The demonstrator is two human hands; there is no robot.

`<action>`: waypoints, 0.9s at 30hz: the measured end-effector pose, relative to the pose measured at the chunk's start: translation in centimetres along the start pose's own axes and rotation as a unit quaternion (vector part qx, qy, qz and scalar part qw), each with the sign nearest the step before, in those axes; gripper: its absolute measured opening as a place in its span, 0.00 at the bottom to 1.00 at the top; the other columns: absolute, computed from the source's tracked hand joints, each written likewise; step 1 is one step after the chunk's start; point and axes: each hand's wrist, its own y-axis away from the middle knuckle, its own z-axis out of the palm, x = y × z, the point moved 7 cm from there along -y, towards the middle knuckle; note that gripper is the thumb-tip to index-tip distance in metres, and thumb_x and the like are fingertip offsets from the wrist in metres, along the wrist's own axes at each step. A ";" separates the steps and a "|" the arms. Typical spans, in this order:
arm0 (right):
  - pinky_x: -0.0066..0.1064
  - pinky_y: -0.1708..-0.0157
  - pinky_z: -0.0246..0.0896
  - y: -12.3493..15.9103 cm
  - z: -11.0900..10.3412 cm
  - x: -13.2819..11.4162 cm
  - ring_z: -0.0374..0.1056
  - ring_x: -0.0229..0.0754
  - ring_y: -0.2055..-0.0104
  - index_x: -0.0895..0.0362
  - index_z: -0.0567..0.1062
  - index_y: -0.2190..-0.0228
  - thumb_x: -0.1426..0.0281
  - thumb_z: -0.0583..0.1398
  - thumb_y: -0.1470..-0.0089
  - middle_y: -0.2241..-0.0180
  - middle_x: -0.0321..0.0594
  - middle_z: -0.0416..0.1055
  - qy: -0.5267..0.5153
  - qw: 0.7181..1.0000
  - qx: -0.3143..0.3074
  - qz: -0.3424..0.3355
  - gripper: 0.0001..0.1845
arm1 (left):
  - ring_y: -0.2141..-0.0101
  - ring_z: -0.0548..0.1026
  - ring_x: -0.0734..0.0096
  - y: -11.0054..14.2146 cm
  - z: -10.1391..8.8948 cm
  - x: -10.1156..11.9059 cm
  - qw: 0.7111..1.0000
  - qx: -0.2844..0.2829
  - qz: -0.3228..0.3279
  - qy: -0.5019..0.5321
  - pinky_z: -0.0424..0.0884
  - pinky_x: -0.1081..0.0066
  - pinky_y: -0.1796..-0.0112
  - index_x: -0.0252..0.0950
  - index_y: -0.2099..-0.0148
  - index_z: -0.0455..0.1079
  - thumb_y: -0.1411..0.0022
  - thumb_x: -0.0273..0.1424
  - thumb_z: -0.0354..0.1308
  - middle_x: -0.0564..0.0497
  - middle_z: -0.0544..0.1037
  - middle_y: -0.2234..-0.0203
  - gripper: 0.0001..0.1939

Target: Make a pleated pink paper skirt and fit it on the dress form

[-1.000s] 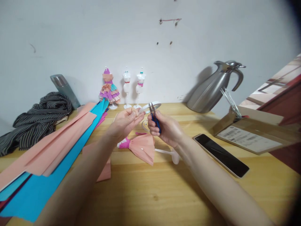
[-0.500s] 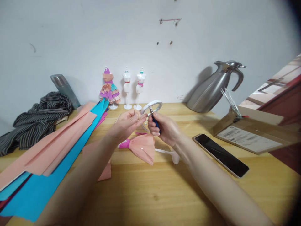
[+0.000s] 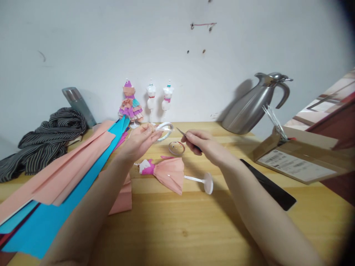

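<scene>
My left hand is closed in a pinch on a roll of clear tape, whose ring hangs beyond my fingertips with a short strip showing. In my right hand are small scissors with a dark handle, their tip pointing left toward the tape, a small gap apart from it. Below my hands a mini dress form in a pink paper skirt lies on its side, its white round base to the right. Behind it rests a small round item with coloured dots.
Long pink and blue crepe paper sheets cover the left side, near a striped cloth and a bottle. Small dress forms stand by the wall. At right are a metal jug, a cardboard box and a phone.
My hands have moved apart. The scissors have shifted right, away from the tape, and their blades look closed now. The tape roll has moved left with my left hand.
</scene>
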 end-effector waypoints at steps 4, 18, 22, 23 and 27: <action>0.26 0.79 0.52 -1.1 -2.9 1.9 0.56 0.33 0.80 0.58 0.70 0.67 0.62 0.47 0.38 0.81 0.32 0.58 0.245 0.968 0.014 0.060 0.17 | 0.55 0.78 0.60 -0.2 -1.3 1.1 1.000 0.014 0.007 -0.009 0.64 0.58 0.41 0.32 0.71 0.67 0.52 0.35 0.73 0.49 0.78 0.67 0.18; 0.43 0.54 0.66 -3.5 -6.3 8.8 0.69 0.53 0.51 0.61 0.77 0.60 0.72 0.64 0.50 0.56 0.52 0.75 0.399 0.908 0.013 0.127 0.13 | 0.43 0.70 0.47 1.2 0.4 0.7 0.991 -0.107 -0.075 -0.011 0.52 0.47 0.37 0.30 0.69 0.67 0.45 0.31 0.69 0.35 0.73 0.46 0.13; 0.37 0.53 0.67 -3.0 -4.0 4.8 0.68 0.46 0.47 0.53 0.65 0.42 0.77 0.55 0.49 0.41 0.46 0.66 0.277 0.961 0.007 -0.012 0.32 | 0.47 0.74 0.47 1.6 0.9 0.2 0.987 -0.125 -0.098 -0.018 0.56 0.46 0.39 0.30 0.69 0.67 0.47 0.32 0.70 0.36 0.75 0.48 0.15; 0.36 0.56 0.68 -2.8 -3.1 4.1 0.70 0.44 0.51 0.53 0.66 0.42 0.78 0.55 0.51 0.42 0.45 0.67 0.218 0.975 -0.022 -0.040 0.34 | 0.47 0.74 0.48 1.7 1.1 0.2 0.986 -0.130 -0.102 -0.016 0.58 0.47 0.39 0.30 0.69 0.67 0.47 0.32 0.70 0.36 0.75 0.49 0.15; 0.32 0.64 0.66 -1.9 -0.7 2.6 0.71 0.40 0.62 0.55 0.70 0.47 0.76 0.61 0.58 0.54 0.44 0.75 -0.062 0.986 -0.135 -0.082 0.32 | 0.47 0.75 0.47 1.9 1.6 0.9 0.984 -0.151 -0.098 -0.008 0.61 0.48 0.41 0.30 0.70 0.67 0.46 0.32 0.69 0.36 0.77 0.51 0.14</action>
